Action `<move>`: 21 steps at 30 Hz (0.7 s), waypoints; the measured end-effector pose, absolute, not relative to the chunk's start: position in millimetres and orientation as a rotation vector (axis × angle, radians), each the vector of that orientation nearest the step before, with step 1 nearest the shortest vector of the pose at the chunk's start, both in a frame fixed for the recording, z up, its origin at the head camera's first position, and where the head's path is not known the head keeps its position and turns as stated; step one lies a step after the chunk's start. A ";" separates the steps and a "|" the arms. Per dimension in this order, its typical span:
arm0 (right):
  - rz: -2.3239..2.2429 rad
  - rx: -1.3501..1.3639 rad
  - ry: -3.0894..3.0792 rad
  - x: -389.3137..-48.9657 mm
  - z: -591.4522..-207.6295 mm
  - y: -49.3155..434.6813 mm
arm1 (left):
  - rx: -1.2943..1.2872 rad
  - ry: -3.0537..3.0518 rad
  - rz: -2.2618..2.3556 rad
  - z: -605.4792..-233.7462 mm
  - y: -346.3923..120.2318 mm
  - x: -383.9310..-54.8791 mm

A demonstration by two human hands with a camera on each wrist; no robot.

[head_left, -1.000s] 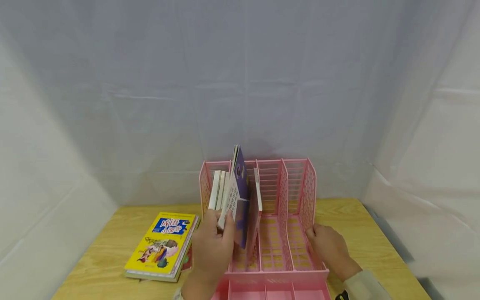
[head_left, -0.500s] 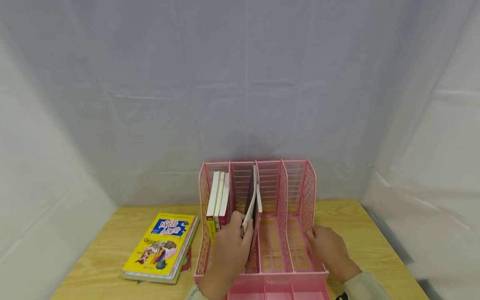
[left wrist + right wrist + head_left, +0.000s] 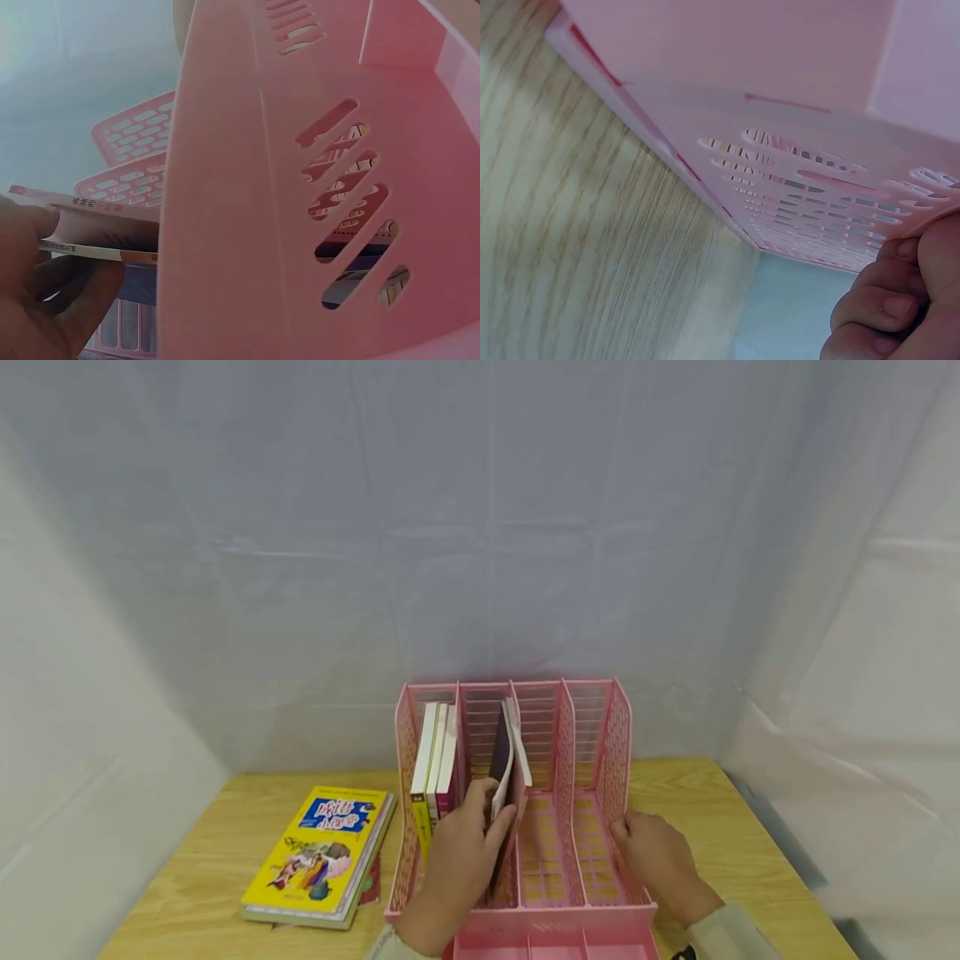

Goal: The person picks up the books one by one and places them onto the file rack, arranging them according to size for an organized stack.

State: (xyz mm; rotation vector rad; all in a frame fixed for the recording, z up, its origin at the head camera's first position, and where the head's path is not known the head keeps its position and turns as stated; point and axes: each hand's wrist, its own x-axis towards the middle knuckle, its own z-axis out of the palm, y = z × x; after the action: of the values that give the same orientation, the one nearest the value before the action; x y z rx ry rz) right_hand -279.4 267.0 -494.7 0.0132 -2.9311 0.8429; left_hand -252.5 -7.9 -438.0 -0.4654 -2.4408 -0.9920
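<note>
A pink file rack (image 3: 558,917) with upright dividers stands on the table. My left hand (image 3: 459,852) grips a thin, dark purple-covered book (image 3: 498,752) by its near edge, thumb on one side and fingers on the other. The book stands slightly tilted in the second compartment from the left, against another thin book (image 3: 522,760) by the divider. In the left wrist view, fingers lie under the book's spine (image 3: 97,253). My right hand (image 3: 660,857) holds the front edge of the rack's right side wall (image 3: 802,180), its fingers curled.
Several white-edged books (image 3: 435,752) stand in the leftmost compartment. A yellow-covered book (image 3: 318,852) lies on others on the wooden table (image 3: 202,860), left of the rack. Shallow pink trays (image 3: 555,950) front the rack. A pale curtain (image 3: 480,527) hangs behind.
My left hand has moved right and lowered the purple book from above the dividers into the second compartment. The right hand has stayed on the rack's side wall.
</note>
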 end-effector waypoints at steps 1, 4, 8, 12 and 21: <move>0.846 0.012 -2.931 -279.3 -494.6 267.2 | -0.484 -2.461 -1.006 -437.4 -8.4 -252.3; 0.848 0.003 -2.934 -279.4 -494.5 267.6 | -0.574 -2.517 -1.045 -437.0 -11.5 -251.6; 0.834 0.001 -2.935 -280.0 -494.2 267.4 | -0.678 -2.571 -1.103 -437.2 -15.8 -252.5; 0.810 0.005 -2.928 -280.7 -493.5 266.8 | -0.701 -2.579 -1.119 -435.6 -15.9 -255.1; 0.815 -0.011 -2.935 -280.1 -494.0 265.9 | -0.709 -2.590 -1.088 -435.7 -9.7 -256.6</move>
State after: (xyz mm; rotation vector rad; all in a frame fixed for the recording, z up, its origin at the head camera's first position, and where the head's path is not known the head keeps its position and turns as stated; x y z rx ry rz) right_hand -280.1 265.9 -494.0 -0.0112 -2.9347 0.8153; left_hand -256.6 -9.7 -435.7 -0.7094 -2.5898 -1.0877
